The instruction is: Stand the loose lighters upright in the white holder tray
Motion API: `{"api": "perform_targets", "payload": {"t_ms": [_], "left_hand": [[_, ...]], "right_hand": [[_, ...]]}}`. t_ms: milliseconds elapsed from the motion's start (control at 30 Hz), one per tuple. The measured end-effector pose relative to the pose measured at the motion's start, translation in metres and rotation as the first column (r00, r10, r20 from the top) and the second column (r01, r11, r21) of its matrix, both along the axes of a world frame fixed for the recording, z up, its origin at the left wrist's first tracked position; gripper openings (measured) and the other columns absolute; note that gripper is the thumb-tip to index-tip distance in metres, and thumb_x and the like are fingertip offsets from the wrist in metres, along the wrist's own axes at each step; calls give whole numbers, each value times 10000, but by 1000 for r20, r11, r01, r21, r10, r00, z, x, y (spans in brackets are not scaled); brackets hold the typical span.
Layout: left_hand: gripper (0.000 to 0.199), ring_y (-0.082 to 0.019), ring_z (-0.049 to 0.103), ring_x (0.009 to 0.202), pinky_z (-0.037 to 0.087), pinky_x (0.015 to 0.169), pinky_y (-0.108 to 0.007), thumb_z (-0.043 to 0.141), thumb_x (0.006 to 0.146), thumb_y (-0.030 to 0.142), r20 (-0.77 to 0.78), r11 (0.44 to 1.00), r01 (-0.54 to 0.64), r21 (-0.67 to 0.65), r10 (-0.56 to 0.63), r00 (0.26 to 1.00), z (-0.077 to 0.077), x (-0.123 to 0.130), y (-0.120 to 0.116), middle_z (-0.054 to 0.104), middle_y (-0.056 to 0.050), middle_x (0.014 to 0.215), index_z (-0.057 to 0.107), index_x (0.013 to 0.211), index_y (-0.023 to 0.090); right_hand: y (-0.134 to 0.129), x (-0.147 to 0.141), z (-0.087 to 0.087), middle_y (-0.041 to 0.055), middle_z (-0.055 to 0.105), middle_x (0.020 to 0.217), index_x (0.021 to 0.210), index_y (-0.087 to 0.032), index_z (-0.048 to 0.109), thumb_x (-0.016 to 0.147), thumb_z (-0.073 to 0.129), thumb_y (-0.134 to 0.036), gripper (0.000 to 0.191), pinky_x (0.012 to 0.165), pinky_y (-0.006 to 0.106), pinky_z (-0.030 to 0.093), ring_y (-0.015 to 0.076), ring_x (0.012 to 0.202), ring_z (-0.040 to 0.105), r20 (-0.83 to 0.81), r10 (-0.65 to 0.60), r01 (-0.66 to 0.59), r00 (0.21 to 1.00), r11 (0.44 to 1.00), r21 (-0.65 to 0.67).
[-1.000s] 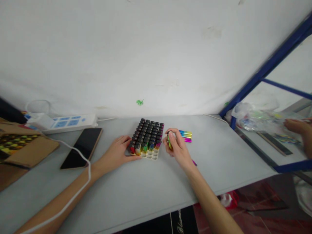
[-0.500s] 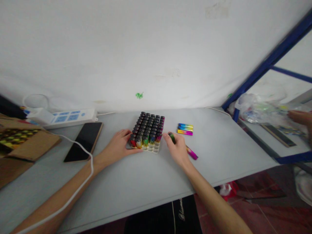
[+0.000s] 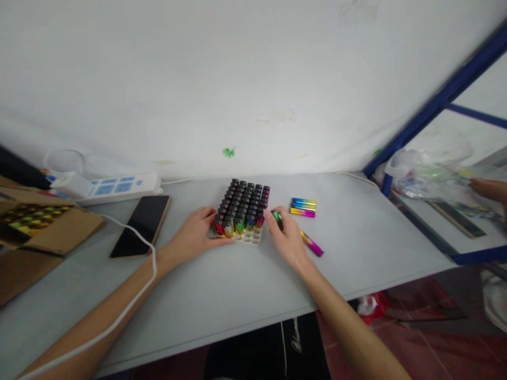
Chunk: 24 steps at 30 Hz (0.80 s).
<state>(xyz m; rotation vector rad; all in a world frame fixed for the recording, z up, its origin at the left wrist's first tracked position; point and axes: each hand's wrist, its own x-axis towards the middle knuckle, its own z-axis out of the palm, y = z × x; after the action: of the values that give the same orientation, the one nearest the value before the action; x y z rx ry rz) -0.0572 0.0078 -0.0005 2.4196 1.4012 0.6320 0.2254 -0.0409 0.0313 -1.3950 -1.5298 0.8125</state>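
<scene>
A pale tray (image 3: 253, 238) stands on the grey table, filled with rows of upright black-topped lighters (image 3: 242, 203) in red, yellow, green, blue and purple. Several holes at its near right corner hold nothing. My left hand (image 3: 198, 230) grips the tray's left side, thumb along the front edge. Just right of the tray, my right hand (image 3: 285, 236) is closed around a green lighter (image 3: 278, 219), partly hidden by the fingers. Beyond it lie several metallic, multicoloured lighters (image 3: 303, 207) side by side. One pink-and-yellow lighter (image 3: 312, 244) rests at an angle beside my right hand.
At left are a phone (image 3: 141, 226), a white power strip (image 3: 121, 187) and an open cardboard box (image 3: 59, 232) with yellow-and-dark contents. A white cable (image 3: 152, 258) crosses over my left forearm. At right, another person's hand (image 3: 489, 189) is near plastic bags (image 3: 420, 174) behind a blue frame (image 3: 420, 121).
The green lighter in my right hand has tilted slightly and shows more of its body. My left hand stays at the tray. The whole view has shifted a little.
</scene>
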Motion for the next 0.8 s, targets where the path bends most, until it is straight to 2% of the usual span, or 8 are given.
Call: {"api": "perform_targets", "payload": {"t_ms": [67, 133, 200, 300, 400, 500, 600, 800], "left_hand": [[630, -393, 706, 1077, 568, 1036, -560, 821, 767, 820, 0, 1000, -5, 1, 5, 1000, -1, 0, 0, 751, -135, 1090, 793, 970, 223], [639, -388, 705, 1080, 567, 1042, -551, 817, 774, 821, -15, 1000, -5, -5, 5, 1000, -1, 1, 0, 749, -133, 1092, 794, 983, 218], [649, -384, 703, 1089, 567, 1048, -540, 816, 777, 823, -33, 1000, -5, -6, 4, 999, 0, 1, -1, 746, -129, 1095, 794, 998, 213], [654, -376, 703, 1077, 571, 1039, -529, 825, 773, 825, -42, 1000, -6, -2, 5, 999, 2, 2, -2, 743, -123, 1087, 791, 998, 211], [626, -365, 705, 1049, 573, 1022, -525, 837, 783, 800, -30, 1000, -3, -3, 3, 1000, 5, 4, -4, 744, -117, 1080, 785, 992, 213], [600, -363, 702, 1056, 573, 1010, -520, 829, 811, 771, -24, 1000, -2, 6, 2, 1000, 6, 5, -5, 748, -123, 1110, 779, 1017, 210], [596, -360, 699, 1052, 574, 998, -510, 822, 814, 777, -40, 1000, -2, 15, 3, 999, 5, 4, -4, 747, -120, 1104, 775, 1000, 212], [598, -348, 700, 1028, 576, 972, -494, 823, 809, 798, -56, 999, 15, 42, -12, 998, -1, 2, -1, 740, -100, 1060, 771, 988, 230]], "right_hand": [[-1, 2, 1, -27, 629, 794, 1001, -235, 610, 1093, 527, -590, 376, 705, 309, 434, 180, 723, 561, 23, 36, -37, 999, 997, 65], [-1, 5, 2, 27, 679, 918, 1020, -229, 643, 1110, 538, -515, 318, 785, 337, 493, 204, 825, 616, 82, 47, -62, 996, 979, 194], [-2, 8, 3, 72, 685, 998, 998, -224, 688, 1102, 589, -475, 290, 859, 366, 523, 231, 924, 637, 147, -8, -43, 989, 940, 339], [-7, 9, 4, 44, 649, 864, 995, -213, 727, 1110, 627, -446, 278, 768, 344, 518, 214, 808, 615, 213, -46, -52, 976, 900, 432], [-14, 3, 2, 8, 647, 752, 956, -201, 719, 1135, 622, -423, 301, 650, 301, 474, 173, 664, 593, 256, 65, -173, 964, 889, 424], [-18, -8, -4, 37, 733, 807, 982, -194, 742, 1137, 638, -418, 291, 652, 283, 489, 177, 694, 671, 276, 138, -246, 951, 878, 411], [-17, -16, -8, 56, 779, 851, 1012, -196, 758, 1140, 639, -388, 260, 662, 277, 504, 189, 716, 718, 306, 162, -271, 938, 892, 361], [-12, -20, 0, 64, 805, 914, 1038, -199, 754, 1114, 689, -306, 147, 704, 266, 524, 197, 766, 753, 409, 231, -343, 883, 912, 225]]}}
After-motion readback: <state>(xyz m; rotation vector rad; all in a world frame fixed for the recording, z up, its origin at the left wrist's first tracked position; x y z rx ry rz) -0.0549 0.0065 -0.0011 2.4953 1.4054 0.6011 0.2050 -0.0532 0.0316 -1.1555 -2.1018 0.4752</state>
